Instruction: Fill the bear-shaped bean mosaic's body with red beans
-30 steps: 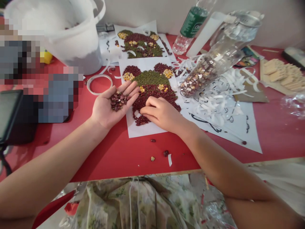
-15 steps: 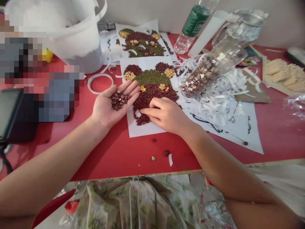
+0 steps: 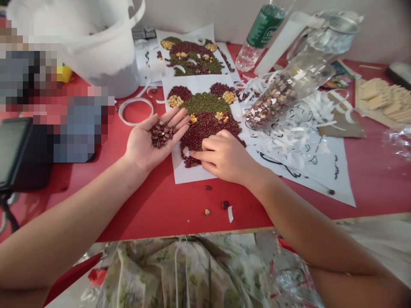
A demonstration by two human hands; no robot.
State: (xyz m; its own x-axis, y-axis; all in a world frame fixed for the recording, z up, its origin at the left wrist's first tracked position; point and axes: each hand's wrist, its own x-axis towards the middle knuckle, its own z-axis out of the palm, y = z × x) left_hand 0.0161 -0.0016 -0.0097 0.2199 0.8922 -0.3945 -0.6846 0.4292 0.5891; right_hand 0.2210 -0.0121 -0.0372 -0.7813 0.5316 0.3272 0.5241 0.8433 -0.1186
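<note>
My left hand (image 3: 144,143) lies palm up and cupped, holding a small pile of dark red beans (image 3: 162,134). It hovers at the left edge of a white sheet (image 3: 184,169) bearing a bear-like bean mosaic (image 3: 207,113) of green mung beans, red beans and yellow corn kernels. My right hand (image 3: 223,156) rests on the mosaic's lower part, fingertips curled towards the red beans. Whether those fingers pinch anything is hidden. A few loose beans (image 3: 225,205) lie on the red table (image 3: 154,214) just below the sheet.
A second bean mosaic (image 3: 192,57) lies behind. A tilted clear bottle with mixed beans (image 3: 276,96) sits to the right among white paper strips (image 3: 289,143). Also present are a white bucket (image 3: 102,55), a tape ring (image 3: 135,111), wooden sticks (image 3: 382,98) and a green-labelled bottle (image 3: 265,25).
My right hand has shifted slightly across the mosaic, with its fingers a little more spread. My left hand still cups the beans, and the view has drifted slightly.
</note>
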